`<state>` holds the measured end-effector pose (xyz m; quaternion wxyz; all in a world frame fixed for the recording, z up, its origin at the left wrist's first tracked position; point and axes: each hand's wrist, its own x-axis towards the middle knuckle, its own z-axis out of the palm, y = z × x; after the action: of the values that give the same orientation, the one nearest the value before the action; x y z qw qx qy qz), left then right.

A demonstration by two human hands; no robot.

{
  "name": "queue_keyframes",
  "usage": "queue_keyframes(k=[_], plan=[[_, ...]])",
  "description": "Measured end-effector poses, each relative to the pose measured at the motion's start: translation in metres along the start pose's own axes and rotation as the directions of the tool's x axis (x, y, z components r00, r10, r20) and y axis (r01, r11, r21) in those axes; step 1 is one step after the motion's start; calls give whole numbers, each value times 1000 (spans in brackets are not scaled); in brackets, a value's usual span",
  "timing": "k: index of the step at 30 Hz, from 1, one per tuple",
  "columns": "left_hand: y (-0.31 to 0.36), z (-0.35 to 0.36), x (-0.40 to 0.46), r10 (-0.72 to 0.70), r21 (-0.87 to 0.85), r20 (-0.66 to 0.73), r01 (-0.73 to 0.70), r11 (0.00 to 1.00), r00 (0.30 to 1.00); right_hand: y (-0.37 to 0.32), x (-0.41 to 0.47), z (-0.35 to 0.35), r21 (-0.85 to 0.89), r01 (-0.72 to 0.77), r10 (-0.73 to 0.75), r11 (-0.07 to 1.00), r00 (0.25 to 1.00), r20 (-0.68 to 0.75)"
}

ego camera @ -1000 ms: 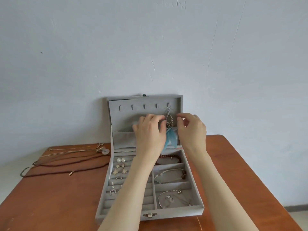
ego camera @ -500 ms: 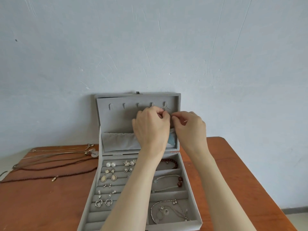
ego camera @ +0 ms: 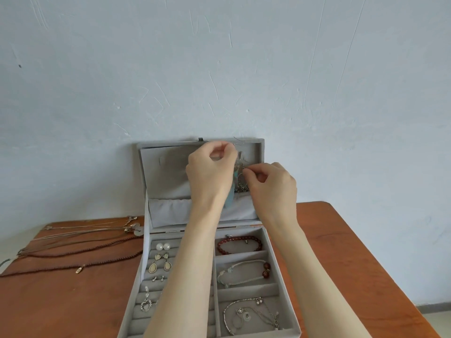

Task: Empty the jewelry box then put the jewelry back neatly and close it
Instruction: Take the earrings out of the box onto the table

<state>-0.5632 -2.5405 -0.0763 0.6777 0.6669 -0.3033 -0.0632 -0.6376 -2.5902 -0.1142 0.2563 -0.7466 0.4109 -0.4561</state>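
Hands work at twelve o'clock, up against the raised lid [ego camera: 170, 172] of the grey jewelry box [ego camera: 269, 242], which stands open on the tabletop [ego camera: 341, 252]. The left hand [ego camera: 210, 172] pinches a thin chain near the lid's top edge; the right hand [ego camera: 271, 184] pinches the feather necklace [ego camera: 240, 184] hanging between them. Bracelets [ego camera: 240, 243] fill the box's right compartments and earrings [ego camera: 159, 263] its left rows. At nine o'clock, several necklaces [ego camera: 73, 242] lie on the tabletop.

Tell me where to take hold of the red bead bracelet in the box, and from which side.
Pinch the near bead strand of the red bead bracelet from straight above: it lies flat in the rear right compartment of the jewelry box, whose walls block any sideways approach.
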Motion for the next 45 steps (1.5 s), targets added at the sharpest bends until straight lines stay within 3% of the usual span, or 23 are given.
queue_keyframes(k=[7, 12, 19, 23, 32, 39, 45], plan=[[4, -22, 7, -65, -28, 86, 67, 997, 994, -14, 1, 14, -200, -46, 17, 979, 989, -144], [3, -24, 8, -80, -47, 117, 86, 995, 990, -16, 4, 20, -125, -6, -23, 992, 972, -232], [2, -30, 11, -119, -63, 119, 127, 990, 986, -20, 12, 17, 109, 80, -59, 991, 980, -188], [4, -31, 8, -150, -68, 102, 157, 985, 983, -32, 9, 3, 275, 69, -41, 959, 994, -105], [12, -62, -19, -161, -262, 159, 198, 944, 974, -34, -19, -26, 547, -227, 156, 806, 972, 174], [14, -102, -60, -252, -187, 222, 295, 937, 942, -48, -60, -63, 529, -322, 163, 785, 931, 326], [18, -129, -94, -253, -66, 284, 282, 957, 925, -53, -106, -77, 410, -344, 159, 845, 893, 421]])
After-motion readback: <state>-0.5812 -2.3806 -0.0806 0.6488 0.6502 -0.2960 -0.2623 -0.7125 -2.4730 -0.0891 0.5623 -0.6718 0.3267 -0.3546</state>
